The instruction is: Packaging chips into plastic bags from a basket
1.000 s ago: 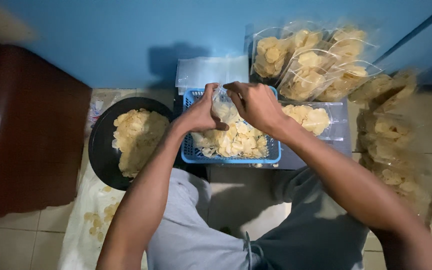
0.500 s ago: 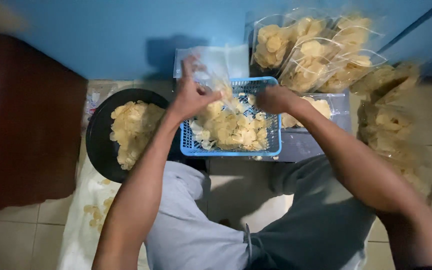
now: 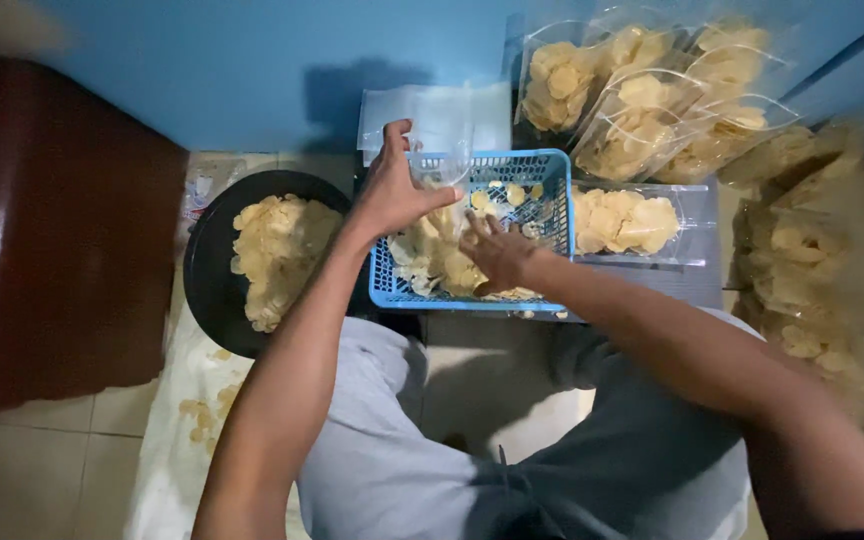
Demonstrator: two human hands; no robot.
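Holding a thin clear plastic bag [image 3: 449, 140] open at the far rim of the blue basket [image 3: 552, 175], the left hand [image 3: 392, 190] is pinching the film between thumb and fingers. The right hand [image 3: 492, 255] is lying with loosely curled fingers on the pale chips [image 3: 432, 255] in the basket, at about four o'clock from the left hand, seemingly gathering a portion; whether it is already gripping chips I cannot tell. The chips are thin, round and dry-looking, and the basket is a stiff mesh. At nine o'clock a dark round pan [image 3: 202, 285] is holding more chips, and at two o'clock filled glossy bags [image 3: 642, 110] are leaning on the wall.
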